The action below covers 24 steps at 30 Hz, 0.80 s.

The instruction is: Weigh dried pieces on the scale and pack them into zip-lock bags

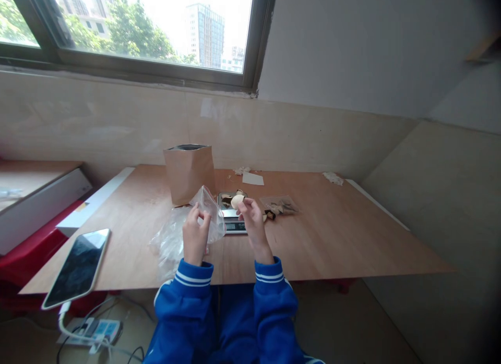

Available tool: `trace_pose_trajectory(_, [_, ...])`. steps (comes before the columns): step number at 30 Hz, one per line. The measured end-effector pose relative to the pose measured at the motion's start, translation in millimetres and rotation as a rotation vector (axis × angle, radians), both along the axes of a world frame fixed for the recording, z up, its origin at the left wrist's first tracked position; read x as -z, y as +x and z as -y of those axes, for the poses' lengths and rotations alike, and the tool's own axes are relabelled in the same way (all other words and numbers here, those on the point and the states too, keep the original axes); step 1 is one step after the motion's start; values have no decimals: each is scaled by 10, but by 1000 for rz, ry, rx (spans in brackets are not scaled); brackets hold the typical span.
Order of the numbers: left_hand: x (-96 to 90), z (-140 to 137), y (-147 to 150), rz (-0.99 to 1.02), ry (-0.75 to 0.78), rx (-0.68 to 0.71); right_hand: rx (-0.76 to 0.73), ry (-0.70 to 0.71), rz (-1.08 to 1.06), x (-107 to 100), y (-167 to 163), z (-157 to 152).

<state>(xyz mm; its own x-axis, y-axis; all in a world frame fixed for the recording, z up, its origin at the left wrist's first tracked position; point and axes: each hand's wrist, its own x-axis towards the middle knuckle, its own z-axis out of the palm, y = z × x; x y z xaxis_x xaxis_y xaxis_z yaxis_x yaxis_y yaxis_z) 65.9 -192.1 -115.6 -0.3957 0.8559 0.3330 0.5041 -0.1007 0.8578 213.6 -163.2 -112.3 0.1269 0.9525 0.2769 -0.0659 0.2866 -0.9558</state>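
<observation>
My left hand (pixel 196 233) is closed on a clear zip bag (pixel 214 218), which it holds up with its mouth toward the right. Between the fingertips of my right hand (pixel 254 223) is a pale, thin dried slice (pixel 237 201), perhaps mushroom. Behind and below the hands sits a digital kitchen scale (pixel 235 227) with its display lit, the digits too small to read. Several brown and cream dried pieces (pixel 226 199) lie on its plate, partly hidden by the slice. Right of the scale, a clear bag of dried pieces (pixel 285 205) lies flat, with a dark loose piece (pixel 270 215) beside it.
A brown kraft paper bag (pixel 188 173) stands open behind the scale. Empty clear bags (pixel 168 244) are piled at left. A phone (pixel 78 267) on a cable overhangs the table's (pixel 344 239) front left edge. A white card (pixel 252 179) and paper scraps (pixel 332 178) lie at the back.
</observation>
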Motion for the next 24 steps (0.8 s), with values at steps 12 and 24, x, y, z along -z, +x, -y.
trace_pose_trajectory(12, [41, -3, 15, 125, 56, 92, -59, 0, 366, -84, -90, 66])
trace_pose_trajectory(24, [2, 73, -28, 437, 68, 160, 305, 101, 1084, 657, 190, -513])
